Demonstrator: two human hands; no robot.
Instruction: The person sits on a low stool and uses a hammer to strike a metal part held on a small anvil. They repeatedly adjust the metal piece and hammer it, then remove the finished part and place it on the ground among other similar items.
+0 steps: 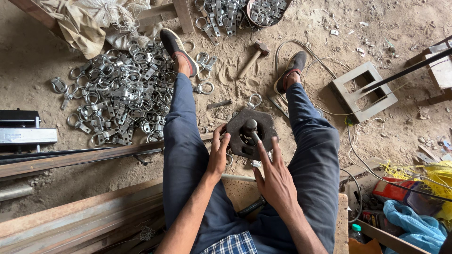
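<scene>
I sit with my legs apart over a dark octagonal metal block [266,123] that stands on the sandy ground and has a round peg in its middle. My left hand [218,154] rests on the block's left edge, fingers curled at it. My right hand [274,175] reaches to the block's middle, with its fingers extended at the base of the peg; whether it holds a small part there I cannot tell. One loose metal clamp [254,100] lies just beyond the block.
A big heap of silver metal clamps [113,94] lies at the left, with more at the top [230,14]. A hammer [254,54] lies ahead. Steel bars [70,160] run at the left; a rectangular frame [362,91], cables and bags sit at the right.
</scene>
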